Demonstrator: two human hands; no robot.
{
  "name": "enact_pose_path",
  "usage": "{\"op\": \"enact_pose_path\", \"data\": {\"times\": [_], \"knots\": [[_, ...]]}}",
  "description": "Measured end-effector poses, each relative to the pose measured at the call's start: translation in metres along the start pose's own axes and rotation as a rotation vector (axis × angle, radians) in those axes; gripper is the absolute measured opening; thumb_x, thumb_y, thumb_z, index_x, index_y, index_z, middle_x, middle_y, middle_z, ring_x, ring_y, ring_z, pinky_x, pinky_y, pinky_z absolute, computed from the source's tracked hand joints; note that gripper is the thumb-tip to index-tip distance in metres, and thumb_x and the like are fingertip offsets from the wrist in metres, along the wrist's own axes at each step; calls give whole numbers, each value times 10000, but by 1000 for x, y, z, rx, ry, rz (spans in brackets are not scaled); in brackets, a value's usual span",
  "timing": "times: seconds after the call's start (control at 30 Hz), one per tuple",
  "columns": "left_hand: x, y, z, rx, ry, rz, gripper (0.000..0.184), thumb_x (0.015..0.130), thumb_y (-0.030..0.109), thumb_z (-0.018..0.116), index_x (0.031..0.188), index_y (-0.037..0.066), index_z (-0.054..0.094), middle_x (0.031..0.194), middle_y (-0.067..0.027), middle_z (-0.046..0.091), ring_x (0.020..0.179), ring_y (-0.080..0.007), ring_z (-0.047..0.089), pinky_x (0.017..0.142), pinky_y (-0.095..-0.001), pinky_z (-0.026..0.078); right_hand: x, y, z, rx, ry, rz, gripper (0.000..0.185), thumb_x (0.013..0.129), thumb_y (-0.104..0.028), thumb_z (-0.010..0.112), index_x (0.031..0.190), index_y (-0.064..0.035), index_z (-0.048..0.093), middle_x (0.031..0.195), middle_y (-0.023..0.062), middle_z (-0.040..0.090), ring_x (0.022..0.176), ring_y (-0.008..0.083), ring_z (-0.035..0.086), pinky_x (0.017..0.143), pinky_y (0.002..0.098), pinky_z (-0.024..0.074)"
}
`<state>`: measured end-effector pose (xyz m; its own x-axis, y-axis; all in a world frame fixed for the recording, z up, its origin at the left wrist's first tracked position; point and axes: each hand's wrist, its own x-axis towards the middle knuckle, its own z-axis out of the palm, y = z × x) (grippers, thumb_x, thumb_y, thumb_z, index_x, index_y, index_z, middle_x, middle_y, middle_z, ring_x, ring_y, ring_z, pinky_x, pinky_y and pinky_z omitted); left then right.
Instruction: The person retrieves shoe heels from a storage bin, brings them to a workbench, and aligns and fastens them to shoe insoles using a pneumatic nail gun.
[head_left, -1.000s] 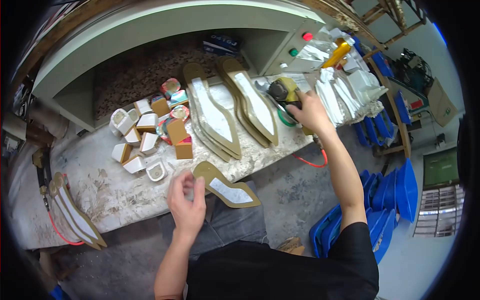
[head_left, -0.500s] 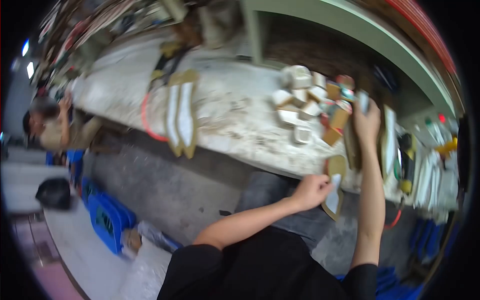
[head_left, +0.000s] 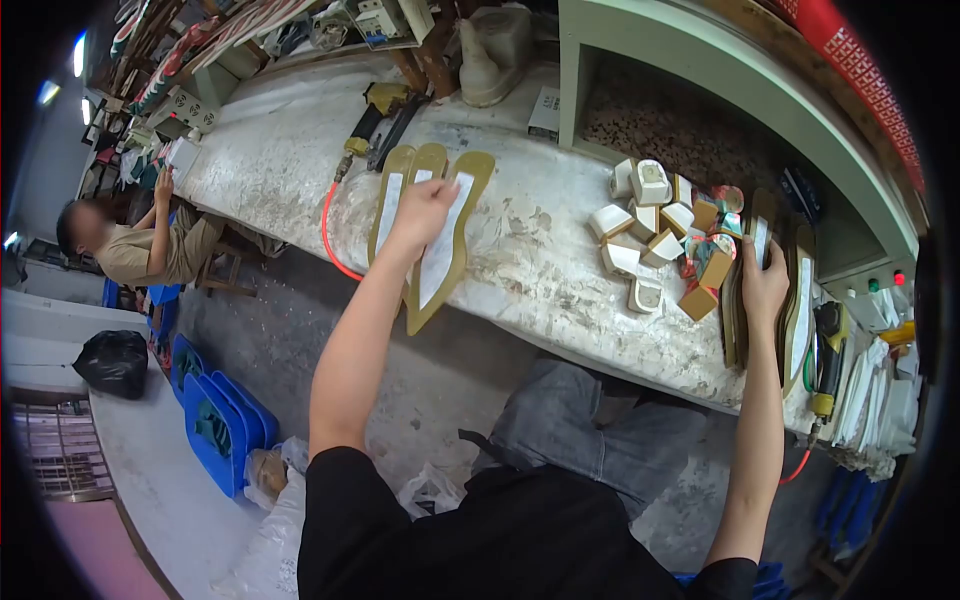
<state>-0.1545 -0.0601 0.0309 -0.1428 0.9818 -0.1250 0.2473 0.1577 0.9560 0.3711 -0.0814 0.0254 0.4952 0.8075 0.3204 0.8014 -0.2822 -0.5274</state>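
Note:
My left hand (head_left: 424, 212) is closed, its fingertips pinching the upper part of a tan shoe insole (head_left: 440, 268) with a white strip down its middle. This insole lies at the bench's front edge, its pointed end overhanging. Two similar insoles (head_left: 392, 205) lie side by side just left of it, partly covered by my hand. Over on the right, my right hand (head_left: 765, 288) is closed around a stack of insoles (head_left: 737, 300), with a white strip showing near the fingertips. Another insole (head_left: 799, 315) stands close to the right of that hand.
Several white and tan block-like heels (head_left: 645, 225) sit in a cluster left of my right hand. A yellow-black air tool (head_left: 372, 120) with a red hose lies at the back. A second air tool (head_left: 828, 355) is at far right. A person (head_left: 150, 245) sits at the bench's far left.
My left hand has carried an insole leftward from in front of my lap to beside the two on the bench. My right hand stays at the stack, slightly lower. The view has shifted.

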Motion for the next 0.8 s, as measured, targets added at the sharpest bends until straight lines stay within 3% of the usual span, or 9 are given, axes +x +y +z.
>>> {"op": "enact_pose_path", "data": {"times": [0.07,0.23,0.4,0.47,0.5,0.57,0.67,0.73,0.8], "knots": [[13,-8,-5,389,141,32,287,1031,261,646,957,1,742,763,-78,684,697,-204,592,682,-369,515,-1,0,1,-11,5,17,768,967,-588,682,1329,89,659,1270,259,725,1163,406,700,986,432,547],[16,-22,6,494,362,104,382,991,299,665,801,-31,700,650,-123,644,647,-284,594,670,-401,515,0,6,7,-26,37,-29,758,966,-572,689,1333,91,656,1276,259,723,1166,404,700,991,424,548],[9,-14,13,361,442,97,289,972,256,681,873,-15,694,712,-115,674,657,-316,613,678,-418,524,0,-2,4,-42,5,0,750,963,-552,700,1340,95,651,1284,263,719,1170,400,701,998,421,549],[-7,-15,28,386,523,256,207,931,199,709,998,4,693,877,-139,700,773,-333,648,748,-420,533,2,11,5,-30,7,-7,707,948,-515,706,1326,81,664,1255,259,730,1136,394,712,962,435,561],[-10,-20,33,551,630,559,255,881,142,736,1106,33,683,1050,-164,679,914,-338,646,833,-415,527,-3,6,1,-17,-6,-5,691,941,-508,704,1320,69,672,1234,258,736,1107,402,717,940,444,566],[-33,-5,56,786,745,806,247,853,97,744,1088,38,692,1119,-175,659,986,-333,636,872,-407,517,-7,10,-6,-73,6,1,650,916,-487,701,1292,42,694,1178,260,747,1029,423,727,887,471,575],[-66,36,115,572,504,839,274,837,60,741,1106,34,697,1127,-162,680,1002,-319,633,889,-399,515,-13,6,-10,-67,85,-49,616,897,-480,702,1204,55,721,1077,249,767,934,433,736,822,476,586],[-93,61,163,192,-130,561,291,833,31,722,1123,21,700,1171,-154,695,1061,-320,615,941,-397,504,-16,6,-9,-77,139,-53,608,892,-485,707,1149,66,730,1019,245,771,887,433,735,798,482,584],[-106,84,211,203,-304,653,364,829,29,701,1193,10,697,1213,-156,701,1121,-317,602,975,-391,494,-19,3,-10,-54,166,-19,623,879,-501,725,1116,76,738,998,258,769,867,437,738,788,503,579]]}}
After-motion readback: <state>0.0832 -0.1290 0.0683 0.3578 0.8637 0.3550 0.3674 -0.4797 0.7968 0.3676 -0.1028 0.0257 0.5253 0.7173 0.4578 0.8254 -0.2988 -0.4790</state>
